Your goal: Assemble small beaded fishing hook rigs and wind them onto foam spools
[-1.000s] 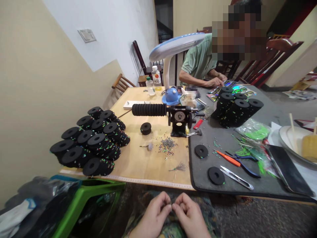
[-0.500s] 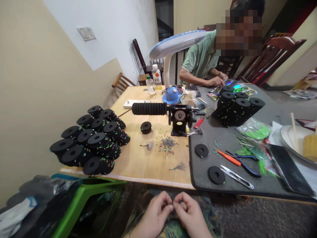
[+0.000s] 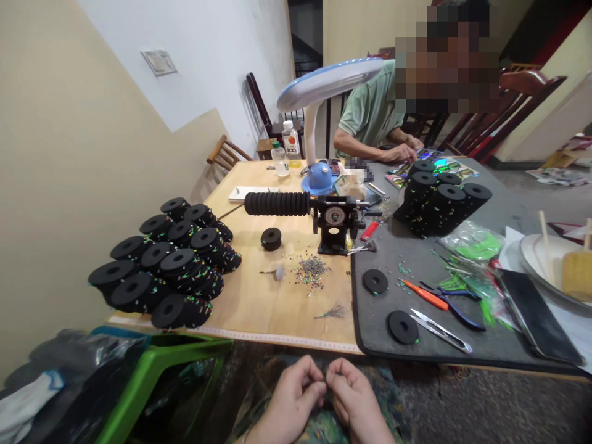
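Note:
My left hand point(image 3: 298, 394) and my right hand point(image 3: 354, 394) are held close together over my lap, just below the table's front edge. On each, thumb and forefinger are pinched shut; whatever they hold, if anything, is too small to make out. On the table before them lie a bundle of fine wires point(image 3: 330, 312) and a pile of small metal pieces and coloured beads point(image 3: 312, 271). Behind these stands a black hand-cranked winder point(image 3: 333, 225) with a row of black foam discs point(image 3: 277, 203) on its shaft. A foam spool point(image 3: 403, 327) lies on the grey mat.
Stacks of black foam spools point(image 3: 178, 259) fill the table's left side, and more spools point(image 3: 444, 200) stand on the grey mat point(image 3: 379, 314). Scissors-like tweezers point(image 3: 441, 331), pliers point(image 3: 462, 305) and a phone point(image 3: 539, 314) lie right. A co-worker point(image 3: 370, 123) sits across, beyond a lamp point(image 3: 319, 176).
My two hands have parted very slightly, both still pinched. The view has shifted a little, and the things on the table keep their places.

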The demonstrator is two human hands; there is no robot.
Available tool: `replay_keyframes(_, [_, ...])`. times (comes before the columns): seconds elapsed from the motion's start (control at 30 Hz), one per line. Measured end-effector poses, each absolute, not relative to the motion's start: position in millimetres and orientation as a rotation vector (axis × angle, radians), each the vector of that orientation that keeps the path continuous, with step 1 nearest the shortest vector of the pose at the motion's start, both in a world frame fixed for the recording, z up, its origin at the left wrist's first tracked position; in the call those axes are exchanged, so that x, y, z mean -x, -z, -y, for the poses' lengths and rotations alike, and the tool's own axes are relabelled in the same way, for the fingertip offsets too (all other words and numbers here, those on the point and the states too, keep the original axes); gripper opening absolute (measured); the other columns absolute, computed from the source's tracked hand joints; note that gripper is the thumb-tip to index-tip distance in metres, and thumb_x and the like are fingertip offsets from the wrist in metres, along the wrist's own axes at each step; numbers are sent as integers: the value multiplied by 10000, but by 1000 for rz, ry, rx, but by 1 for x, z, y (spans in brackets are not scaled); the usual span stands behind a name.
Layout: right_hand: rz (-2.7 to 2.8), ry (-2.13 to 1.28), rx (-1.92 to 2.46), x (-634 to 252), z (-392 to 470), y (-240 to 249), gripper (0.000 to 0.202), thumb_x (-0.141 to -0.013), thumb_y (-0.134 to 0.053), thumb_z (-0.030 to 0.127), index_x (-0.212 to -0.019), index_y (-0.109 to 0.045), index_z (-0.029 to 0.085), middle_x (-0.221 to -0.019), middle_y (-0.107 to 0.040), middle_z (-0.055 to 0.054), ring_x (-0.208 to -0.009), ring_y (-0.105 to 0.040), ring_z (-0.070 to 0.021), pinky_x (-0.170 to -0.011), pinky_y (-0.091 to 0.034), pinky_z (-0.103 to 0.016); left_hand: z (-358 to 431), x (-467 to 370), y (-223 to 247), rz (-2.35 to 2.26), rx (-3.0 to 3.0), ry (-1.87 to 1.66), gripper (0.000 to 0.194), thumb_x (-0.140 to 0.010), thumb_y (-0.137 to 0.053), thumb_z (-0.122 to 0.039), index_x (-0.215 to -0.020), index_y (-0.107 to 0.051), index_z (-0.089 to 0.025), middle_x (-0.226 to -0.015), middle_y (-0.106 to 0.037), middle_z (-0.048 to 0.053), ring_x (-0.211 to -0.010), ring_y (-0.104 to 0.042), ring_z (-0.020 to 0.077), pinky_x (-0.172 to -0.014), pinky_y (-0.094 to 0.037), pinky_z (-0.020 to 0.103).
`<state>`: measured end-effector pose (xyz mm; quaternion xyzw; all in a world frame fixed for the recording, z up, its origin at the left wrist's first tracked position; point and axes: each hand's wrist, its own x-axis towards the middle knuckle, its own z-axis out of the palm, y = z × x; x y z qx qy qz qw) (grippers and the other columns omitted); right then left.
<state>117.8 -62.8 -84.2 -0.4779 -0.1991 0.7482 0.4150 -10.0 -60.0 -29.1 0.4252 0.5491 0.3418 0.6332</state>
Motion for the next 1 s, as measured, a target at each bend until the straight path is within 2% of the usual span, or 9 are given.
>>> replay_keyframes(0.17, [462,-1885,1202,-119,62,76,488,-595,-772,603,-665,-478,221,-309,-243,188,-272,-88,-9,-311,-45,-164,59,10,30,-1247,-920,-769,266,-712,-710,-317,-651,-474,-209,-551,-503,-69,-528,-505,117,-540,-390,233])
replay_keyframes(0.5, [494,-1880,1196,-123,62,61,530,-616,-753,661,-705,-488,211,-312,-264,183,-297,-86,-19,-337,-51,-175,60,13,30,-1214,-954,-728,255,-749,-667,-357,-676,-476,-203,-588,-477,-63,-554,-474,123,-562,-388,249])
replay_keyframes(0.73, [667,-1908,1208,-128,60,43,496,-682,-697,657,-777,-522,204,-371,-294,166,-336,-151,-42,-363,-92,-186,60,15,28,-1207,-927,-722,259,-749,-666,-369,-688,-477,-202,-608,-469,-62,-571,-454,118,-577,-382,247])
replay_keyframes(1.0, [955,-1780,1323,-130,60,37,283,-726,-672,441,-685,-507,215,-434,-311,133,-396,-215,-67,-407,-158,-209,62,15,32,-1253,-996,-699,191,-738,-625,-296,-683,-467,-205,-606,-472,-55,-574,-461,128,-557,-370,250])
